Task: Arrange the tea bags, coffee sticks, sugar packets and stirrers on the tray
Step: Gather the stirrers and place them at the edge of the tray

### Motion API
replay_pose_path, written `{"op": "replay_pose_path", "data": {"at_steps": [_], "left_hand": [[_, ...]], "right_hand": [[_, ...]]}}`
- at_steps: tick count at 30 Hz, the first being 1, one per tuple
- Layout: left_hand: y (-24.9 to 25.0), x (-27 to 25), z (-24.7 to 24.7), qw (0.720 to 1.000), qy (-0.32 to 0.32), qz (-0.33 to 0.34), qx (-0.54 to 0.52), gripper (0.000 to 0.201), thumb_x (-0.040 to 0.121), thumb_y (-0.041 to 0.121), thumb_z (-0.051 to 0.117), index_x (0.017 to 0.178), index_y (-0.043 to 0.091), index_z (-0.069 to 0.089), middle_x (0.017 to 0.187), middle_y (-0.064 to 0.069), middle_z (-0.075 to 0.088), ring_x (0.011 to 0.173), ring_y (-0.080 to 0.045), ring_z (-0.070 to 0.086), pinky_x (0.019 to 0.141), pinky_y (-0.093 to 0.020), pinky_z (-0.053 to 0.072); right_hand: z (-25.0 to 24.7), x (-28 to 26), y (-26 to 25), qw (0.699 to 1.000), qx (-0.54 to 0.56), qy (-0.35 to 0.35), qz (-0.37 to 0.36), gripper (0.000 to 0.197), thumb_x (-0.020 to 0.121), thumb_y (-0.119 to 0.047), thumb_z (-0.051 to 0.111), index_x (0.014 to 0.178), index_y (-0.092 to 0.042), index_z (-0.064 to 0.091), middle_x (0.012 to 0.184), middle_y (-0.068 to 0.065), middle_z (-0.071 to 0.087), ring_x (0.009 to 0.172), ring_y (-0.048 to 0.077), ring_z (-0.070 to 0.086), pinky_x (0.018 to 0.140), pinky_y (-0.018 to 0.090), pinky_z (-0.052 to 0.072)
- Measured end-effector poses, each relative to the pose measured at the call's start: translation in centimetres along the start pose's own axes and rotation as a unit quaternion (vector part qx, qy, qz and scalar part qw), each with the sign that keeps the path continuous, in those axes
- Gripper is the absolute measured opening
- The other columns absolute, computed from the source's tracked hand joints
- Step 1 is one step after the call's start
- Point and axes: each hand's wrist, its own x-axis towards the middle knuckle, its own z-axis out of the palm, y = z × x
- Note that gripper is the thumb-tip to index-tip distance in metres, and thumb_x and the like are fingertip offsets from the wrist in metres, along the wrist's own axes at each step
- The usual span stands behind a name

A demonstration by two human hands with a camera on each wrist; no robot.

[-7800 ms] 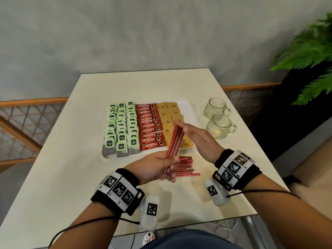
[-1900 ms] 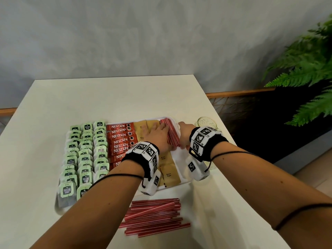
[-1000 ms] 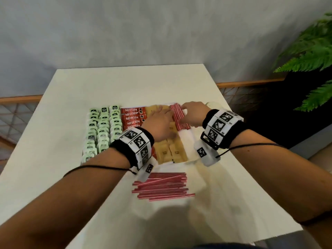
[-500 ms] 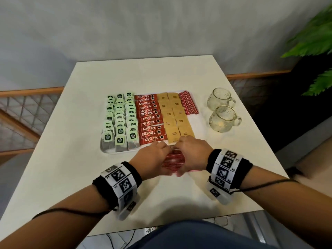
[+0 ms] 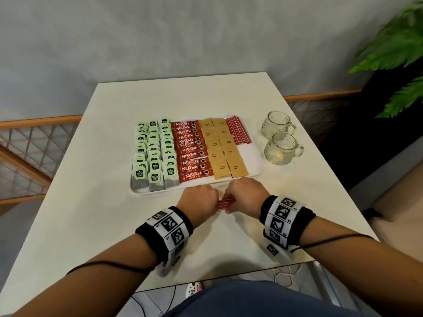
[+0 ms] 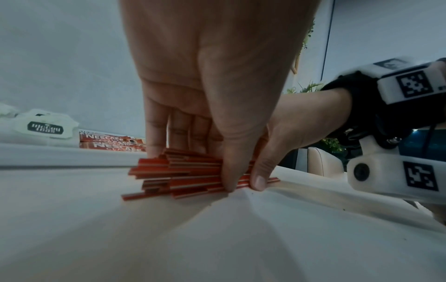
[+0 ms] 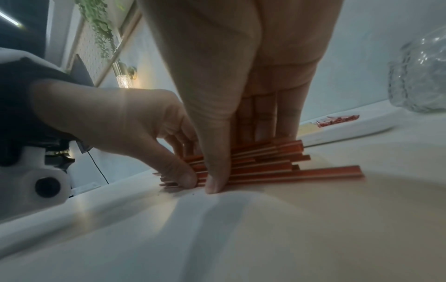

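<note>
A white tray (image 5: 255,160) holds rows of green tea bags (image 5: 153,152), red coffee sticks (image 5: 191,152), brown sugar packets (image 5: 223,149) and a bundle of red stirrers (image 5: 239,133) at its far right. In front of the tray a loose pile of red stirrers (image 5: 225,203) lies on the table. My left hand (image 5: 207,197) and right hand (image 5: 233,195) sit side by side on this pile. In the wrist views each thumb (image 6: 226,183) (image 7: 214,183) presses the near side and the fingers curl over the far side, squeezing the pile (image 6: 178,171) (image 7: 277,162) together. The hands hide most of the pile in the head view.
Two glass mugs (image 5: 275,128) (image 5: 280,148) stand right of the tray. A green plant (image 5: 398,53) hangs over the far right. The cream table (image 5: 96,225) has its front edge close to my body and a railing behind its left side.
One bundle of stirrers was laid on the tray's far right. Both hands then came back to the pile in front of the tray and have drawn closer together around it.
</note>
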Motion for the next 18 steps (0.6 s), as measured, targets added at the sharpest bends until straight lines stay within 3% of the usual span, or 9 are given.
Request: {"op": "replay_pose_path", "data": {"at_steps": [5, 18], "left_hand": [[1.2, 0.0, 0.0, 0.999, -0.037, -0.004, 0.027, 0.026, 0.092, 0.024, 0.053, 0.112, 0.009, 0.059, 0.112, -0.01, 0.064, 0.1, -0.029, 0.062, 0.07, -0.033, 0.04], [1.8, 0.9, -0.2, 0.999, -0.048, 0.008, 0.009, 0.029, 0.084, 0.028, 0.06, 0.106, 0.008, 0.061, 0.107, -0.01, 0.065, 0.094, -0.029, 0.064, 0.066, -0.03, 0.037]], "right_hand": [[0.1, -0.3, 0.0, 1.0, 0.008, 0.001, 0.005, 0.022, 0.077, -0.033, 0.076, 0.098, -0.025, 0.075, 0.091, -0.002, 0.072, 0.085, 0.021, 0.063, 0.065, 0.027, 0.039], [0.3, -0.4, -0.1, 0.999, -0.036, -0.024, -0.024, 0.022, 0.082, -0.029, 0.067, 0.093, -0.011, 0.065, 0.092, 0.008, 0.067, 0.077, 0.025, 0.058, 0.062, 0.03, 0.038]]}}
